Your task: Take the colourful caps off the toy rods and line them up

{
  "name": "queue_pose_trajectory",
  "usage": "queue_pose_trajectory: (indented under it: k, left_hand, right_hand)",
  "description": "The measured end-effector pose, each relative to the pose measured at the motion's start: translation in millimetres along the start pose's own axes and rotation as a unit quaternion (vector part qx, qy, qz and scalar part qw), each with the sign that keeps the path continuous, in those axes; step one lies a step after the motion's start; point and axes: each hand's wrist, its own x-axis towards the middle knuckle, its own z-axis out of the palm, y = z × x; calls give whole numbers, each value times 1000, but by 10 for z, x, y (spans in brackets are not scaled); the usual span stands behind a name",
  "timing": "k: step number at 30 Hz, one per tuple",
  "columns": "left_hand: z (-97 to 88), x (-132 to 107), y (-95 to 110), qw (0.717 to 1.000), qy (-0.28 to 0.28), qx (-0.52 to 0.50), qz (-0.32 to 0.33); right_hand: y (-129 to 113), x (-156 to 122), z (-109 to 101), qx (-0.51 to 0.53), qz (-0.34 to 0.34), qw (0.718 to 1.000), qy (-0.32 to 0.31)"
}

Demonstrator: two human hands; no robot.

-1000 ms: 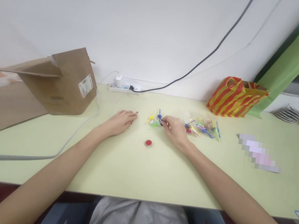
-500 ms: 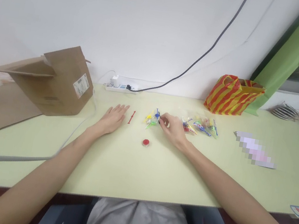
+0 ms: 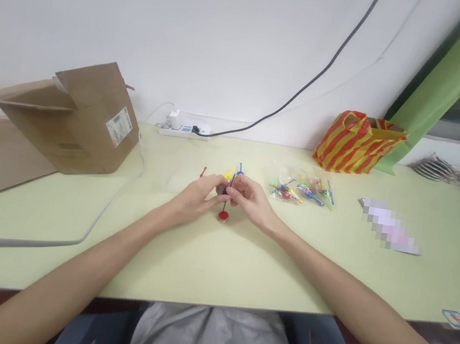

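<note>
Way over to the left of the left hand [image 3: 199,197], there's an open cardboard box [image 3: 85,132] with a label on its side, and a grey cable [image 3: 112,207] runs across the table between the two. Farther back from that hand, by the wall, sits a white power strip [image 3: 181,132]. Just past its knuckles a little red piece [image 3: 203,172] pokes out, partly hidden. The left hand itself has thumb and fingers pinching a thin black stick [image 3: 225,204], pretty much upright between both hands. Right below the fingertips is a red disc [image 3: 223,216] on the table; can't tell if the stick actually touches it. Behind the fingers you get bits of a yellow piece [image 3: 228,176] and a blue piece [image 3: 240,167]. The right hand [image 3: 251,204] is curled in from the other side, fingertips pinching the same stick. Just right of it are clear packets [image 3: 310,193] of colourful bits, then a striped bag [image 3: 354,149] farther back, and a blurred-out flat thing [image 3: 389,227] well off to its right.
</note>
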Motion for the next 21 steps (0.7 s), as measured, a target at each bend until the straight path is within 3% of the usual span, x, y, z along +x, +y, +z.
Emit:
queue_pose_trajectory:
  k: [9,15,21]
  left_hand:
    - [-39,-15,11,999,-24,20,14]
    - [-134,12,-247,995,56,77,-26]
    - [-264,21,-579,979,142,111,-90]
  right_hand:
    - [24,25,-186,60,18,997,-41]
    - [46,145,-248,9,43,998,39]
    - [168,647,-115,-116,95,986,67]
